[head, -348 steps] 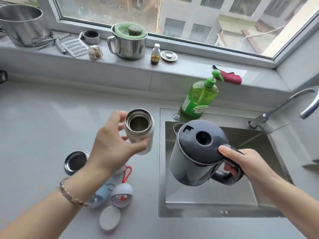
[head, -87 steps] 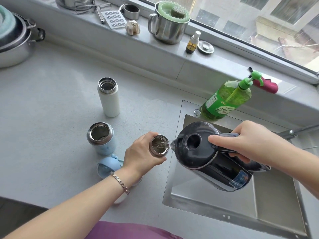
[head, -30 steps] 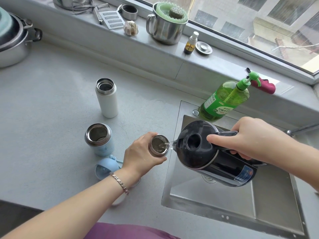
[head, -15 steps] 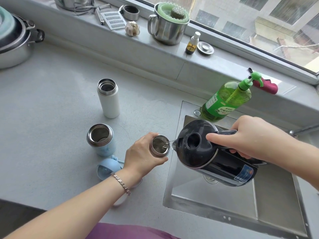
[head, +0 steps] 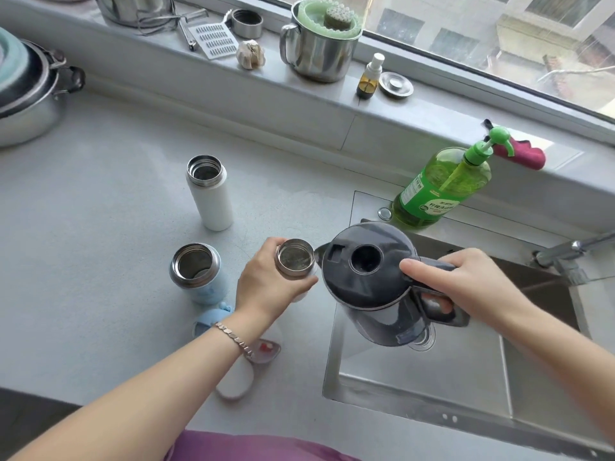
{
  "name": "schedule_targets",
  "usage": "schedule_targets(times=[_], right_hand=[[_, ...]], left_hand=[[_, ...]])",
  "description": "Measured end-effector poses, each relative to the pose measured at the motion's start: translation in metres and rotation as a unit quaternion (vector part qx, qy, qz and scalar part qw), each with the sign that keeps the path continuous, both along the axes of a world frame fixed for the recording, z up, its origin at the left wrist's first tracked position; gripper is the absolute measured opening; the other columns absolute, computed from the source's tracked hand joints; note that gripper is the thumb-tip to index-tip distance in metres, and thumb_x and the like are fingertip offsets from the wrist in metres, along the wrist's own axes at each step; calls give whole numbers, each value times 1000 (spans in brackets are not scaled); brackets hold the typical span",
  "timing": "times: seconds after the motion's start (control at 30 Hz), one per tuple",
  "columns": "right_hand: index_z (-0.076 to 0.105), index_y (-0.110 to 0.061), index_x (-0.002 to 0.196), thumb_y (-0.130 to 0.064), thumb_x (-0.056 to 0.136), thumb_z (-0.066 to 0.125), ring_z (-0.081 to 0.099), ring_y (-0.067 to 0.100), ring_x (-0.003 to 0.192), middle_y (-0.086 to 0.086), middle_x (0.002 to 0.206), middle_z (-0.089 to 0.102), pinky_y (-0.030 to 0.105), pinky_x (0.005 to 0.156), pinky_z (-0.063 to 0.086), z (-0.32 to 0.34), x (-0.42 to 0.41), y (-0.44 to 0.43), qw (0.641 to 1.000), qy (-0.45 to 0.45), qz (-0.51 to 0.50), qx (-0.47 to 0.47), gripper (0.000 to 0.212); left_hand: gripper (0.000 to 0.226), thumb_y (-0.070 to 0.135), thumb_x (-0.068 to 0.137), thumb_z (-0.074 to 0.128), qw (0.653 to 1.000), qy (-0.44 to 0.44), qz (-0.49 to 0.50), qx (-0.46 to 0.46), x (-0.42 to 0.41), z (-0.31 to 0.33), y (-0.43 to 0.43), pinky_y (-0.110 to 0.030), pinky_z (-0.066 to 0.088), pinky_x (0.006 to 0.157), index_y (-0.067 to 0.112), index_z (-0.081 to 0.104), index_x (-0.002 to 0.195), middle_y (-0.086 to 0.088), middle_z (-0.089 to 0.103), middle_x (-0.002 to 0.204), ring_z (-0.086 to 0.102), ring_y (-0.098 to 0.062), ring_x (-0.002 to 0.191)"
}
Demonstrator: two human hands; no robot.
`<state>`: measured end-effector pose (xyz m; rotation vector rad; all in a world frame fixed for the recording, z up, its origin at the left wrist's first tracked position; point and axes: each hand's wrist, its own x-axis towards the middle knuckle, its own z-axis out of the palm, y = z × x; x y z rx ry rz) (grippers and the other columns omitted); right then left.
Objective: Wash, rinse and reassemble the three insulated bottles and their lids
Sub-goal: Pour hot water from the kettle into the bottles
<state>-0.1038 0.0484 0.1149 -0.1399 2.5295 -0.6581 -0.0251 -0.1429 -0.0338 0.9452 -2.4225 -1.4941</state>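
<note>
The left hand (head: 266, 285) wraps its fingers and thumb around the small bottle (head: 295, 263) just under the steel rim, gripping it firmly; the bottle stands upright, mouth open to the ceiling, at the edge of the counter (head: 100, 227) just left of the sink (head: 419, 377); the hand hides its base, so I cannot tell whether it rests on the counter or is lifted. The right hand (head: 466, 289) is closed around the handle of the kettle (head: 367, 277), thumb laid along the top; the kettle hangs over the sink, close to level, its spout just beside the bottle's rim on the right; no stream shows between them. The bottle's inside glints, but whether water stands in it I cannot tell.

The white bottle (head: 209, 193) and the blue bottle (head: 198, 274) stand open and upright on the counter, left of the held one; a blue lid (head: 213, 319), a lid with a red mark (head: 264, 348) and a white lid (head: 234, 384) lie near the left wrist, partly hidden by the arm.

The pouring looks finished or paused; the likely next step is to swirl and empty the bottle; that turns on one thing: the sink lies directly right of the bottle, with the kettle between; the left hand already has the bottle, so the kettle should clear away first, and the bottle's long axis must tip rightward over the basin.
</note>
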Motion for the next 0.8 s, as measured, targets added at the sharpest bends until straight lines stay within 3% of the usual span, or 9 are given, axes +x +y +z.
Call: schedule_targets(times=[0.1, 0.17, 0.23, 0.47, 0.57, 0.63, 0.7, 0.73, 0.8], right_hand=[[47, -7, 48, -36, 78, 68, 32, 15, 45, 6, 46, 40, 16, 40, 26, -16, 6, 4, 994, 5, -55, -92, 47], [42, -9, 41, -30, 79, 68, 29, 13, 41, 4, 41, 37, 15, 37, 24, -23, 9, 4, 989, 9, -75, -130, 51], [38, -17, 34, -28, 79, 68, 28, 13, 39, 1, 38, 36, 16, 37, 23, -29, 12, 3, 986, 9, -82, -148, 56], [40, -15, 33, -32, 79, 68, 32, 17, 43, 9, 40, 40, 25, 46, 27, -43, 19, 10, 985, -23, -78, -151, 57], [38, -15, 32, -33, 78, 68, 30, 17, 40, 8, 39, 39, 22, 43, 27, -44, 22, 12, 987, -26, -76, -140, 57], [38, -15, 32, -32, 77, 68, 28, 17, 37, 7, 38, 37, 18, 38, 25, -45, 22, 13, 988, -26, -74, -134, 56], [40, -15, 33, -31, 77, 68, 28, 17, 36, 7, 38, 37, 17, 36, 24, -47, 22, 14, 989, -26, -65, -128, 55], [41, -14, 34, -32, 77, 69, 29, 17, 36, 7, 38, 37, 16, 36, 24, -48, 21, 16, 991, -25, -58, -121, 54], [43, -13, 36, -34, 76, 69, 31, 16, 36, 6, 38, 39, 15, 37, 25, -48, 21, 17, 994, -22, -40, -104, 52]], left_hand=[[60, 30, 60, 85, 999, 1, 50, -11, -13, -5, -9, -26, 43, 78, 19, 52, 109, 1, 65, 103, 59, -19, 96], [60, 25, 64, 83, 996, -6, 78, -31, -22, -9, -17, -23, 36, 73, 14, 48, 112, -5, 62, 107, 57, -23, 98], [59, 23, 68, 81, 994, -14, 100, -45, -31, -15, -26, -22, 32, 71, 10, 45, 113, -9, 58, 110, 55, -26, 99], [60, 17, 74, 75, 989, -24, 146, -27, -47, -27, -45, -25, 34, 81, 1, 38, 118, -16, 48, 123, 53, -30, 105], [64, 16, 75, 73, 991, -37, 123, -25, -44, -27, -46, -29, 33, 94, -1, 35, 124, -21, 43, 128, 47, -34, 115], [81, 17, 78, 71, 994, -61, 73, -51, -40, -16, -41, -28, 20, 108, -3, 20, 138, -26, 23, 144, 24, -36, 135], [92, 20, 81, 68, 995, -47, 17, -87, -29, 3, -32, -25, 8, 112, 1, 5, 145, -23, -3, 153, 2, -31, 143], [93, 22, 81, 69, 993, -18, -7, -118, -17, 12, -31, -25, 8, 113, 3, 6, 147, -19, -5, 154, 1, -29, 144], [94, 25, 74, 75, 974, 45, -25, -221, 11, 26, -34, -29, 9, 113, 3, 17, 145, -19, 9, 154, 10, -30, 143]])
